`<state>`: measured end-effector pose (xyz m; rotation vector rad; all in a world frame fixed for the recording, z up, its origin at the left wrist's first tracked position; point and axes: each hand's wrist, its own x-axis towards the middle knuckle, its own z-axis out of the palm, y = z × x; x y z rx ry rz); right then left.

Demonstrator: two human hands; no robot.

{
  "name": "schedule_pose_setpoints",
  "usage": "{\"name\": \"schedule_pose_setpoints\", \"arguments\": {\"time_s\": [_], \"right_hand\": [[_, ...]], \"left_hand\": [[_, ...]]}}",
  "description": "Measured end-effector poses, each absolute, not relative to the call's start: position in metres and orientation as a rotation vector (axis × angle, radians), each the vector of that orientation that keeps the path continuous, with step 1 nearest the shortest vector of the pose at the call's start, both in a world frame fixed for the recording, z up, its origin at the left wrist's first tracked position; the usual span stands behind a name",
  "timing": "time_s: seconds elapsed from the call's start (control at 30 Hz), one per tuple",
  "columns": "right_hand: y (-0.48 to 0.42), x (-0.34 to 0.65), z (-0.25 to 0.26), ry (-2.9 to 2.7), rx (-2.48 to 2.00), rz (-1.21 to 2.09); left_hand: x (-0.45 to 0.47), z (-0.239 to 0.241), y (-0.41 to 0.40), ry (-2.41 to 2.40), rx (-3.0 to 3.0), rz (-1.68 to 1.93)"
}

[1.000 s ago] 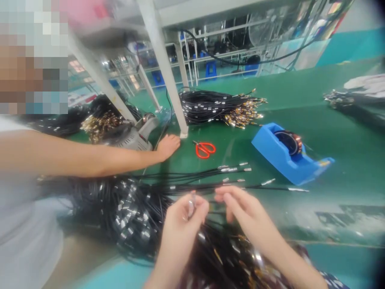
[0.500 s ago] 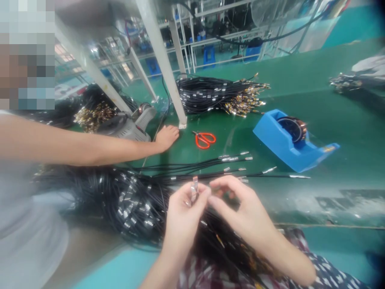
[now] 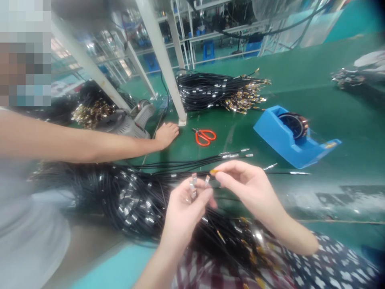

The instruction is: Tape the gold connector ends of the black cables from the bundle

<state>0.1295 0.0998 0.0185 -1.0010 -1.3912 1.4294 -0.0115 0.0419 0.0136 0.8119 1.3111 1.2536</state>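
My left hand (image 3: pixel 184 208) is closed around a few small silver metal sleeves (image 3: pixel 192 185) that stick up between its fingers. My right hand (image 3: pixel 249 188) pinches the gold tip of a thin black cable (image 3: pixel 213 171) just right of those sleeves. Both hands hover over a big heap of black cables (image 3: pixel 126 196) that spills off the table edge toward my lap. A few cables with silver ends (image 3: pixel 231 155) lie stretched out on the green table (image 3: pixel 331 116) just beyond my fingers.
Another person's arm and hand (image 3: pixel 167 134) reach across from the left, resting near a grey tool (image 3: pixel 129 124). Red scissors (image 3: pixel 205 136), a blue tape dispenser (image 3: pixel 293 136) and a bundle of gold-tipped cables (image 3: pixel 219 92) lie farther back. A metal post (image 3: pixel 164 64) stands behind.
My right hand rose and drew a gold-tipped cable end up beside the sleeves. My left hand shifted slightly, and the view tilted down a little.
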Motion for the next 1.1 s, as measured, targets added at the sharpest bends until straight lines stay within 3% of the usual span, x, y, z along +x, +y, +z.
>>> {"name": "schedule_pose_setpoints", "arguments": {"time_s": [0.3, 0.5, 1.1], "right_hand": [[0.118, 0.120, 0.017, -1.297, -0.877, 1.776], [0.111, 0.132, 0.010, -1.277, -0.973, 1.648], [0.094, 0.130, 0.004, -1.153, -0.984, 1.731]], "left_hand": [[-0.016, 0.004, 0.035, 1.365, 0.884, 1.264], [-0.011, 0.005, 0.036, 1.418, 0.888, 1.369], [0.000, 0.011, 0.037, 1.465, 0.912, 1.418]]}}
